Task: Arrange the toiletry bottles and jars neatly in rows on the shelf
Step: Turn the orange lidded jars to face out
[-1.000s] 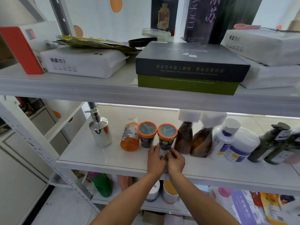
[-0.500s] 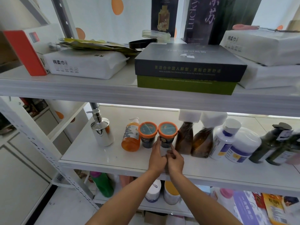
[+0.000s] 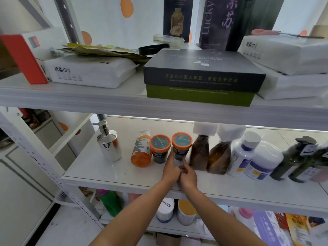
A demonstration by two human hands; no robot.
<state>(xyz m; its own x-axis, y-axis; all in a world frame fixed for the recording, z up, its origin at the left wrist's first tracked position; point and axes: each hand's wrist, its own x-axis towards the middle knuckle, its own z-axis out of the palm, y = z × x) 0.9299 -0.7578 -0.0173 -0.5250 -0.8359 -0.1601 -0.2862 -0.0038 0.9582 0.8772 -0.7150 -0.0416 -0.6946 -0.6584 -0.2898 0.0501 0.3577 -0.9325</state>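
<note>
Left hand and right hand squaring the orange-lidded jar on the shelf.
Left fingers straight against its left side; right forefinger straight at its foot, others tucked; nothing gripped. Jar at my 12 o'clock, twin jar at its 9, brown bottle at its 3. Probably light, rigid, slick: push low, or lift below the lid.
</note>
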